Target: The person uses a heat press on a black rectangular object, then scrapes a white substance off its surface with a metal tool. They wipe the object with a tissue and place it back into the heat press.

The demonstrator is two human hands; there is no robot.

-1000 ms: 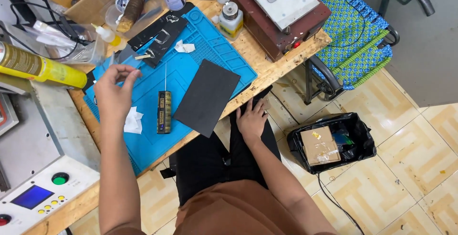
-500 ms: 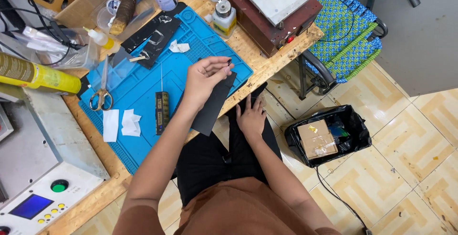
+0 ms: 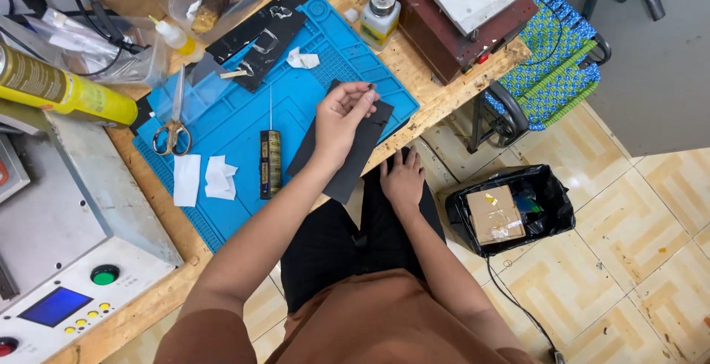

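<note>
My left hand [image 3: 342, 116] hovers over the right part of a blue work mat [image 3: 229, 120], above a black rectangular sheet [image 3: 353, 163] that overhangs the wooden bench edge. Its thumb and fingertips pinch a small pale scrap [image 3: 367, 96]. My right hand [image 3: 403, 179] lies flat on my black-trousered thigh, holding nothing. A dark, narrow tool with a thin wire [image 3: 271, 161] lies on the mat just left of the sheet.
Scissors [image 3: 173, 124], white paper pieces [image 3: 203, 179] and a crumpled tissue [image 3: 302, 59] lie on the mat. A yellow spray can [image 3: 66, 90] lies at the left, above a grey machine with a green button [image 3: 104, 274]. A black bin holding a box [image 3: 510, 212] stands on the tiled floor.
My left hand has travelled right from the mat's left side to above the black sheet, fingers still pinched. The scissors are now uncovered. My right hand has stayed on my thigh.
</note>
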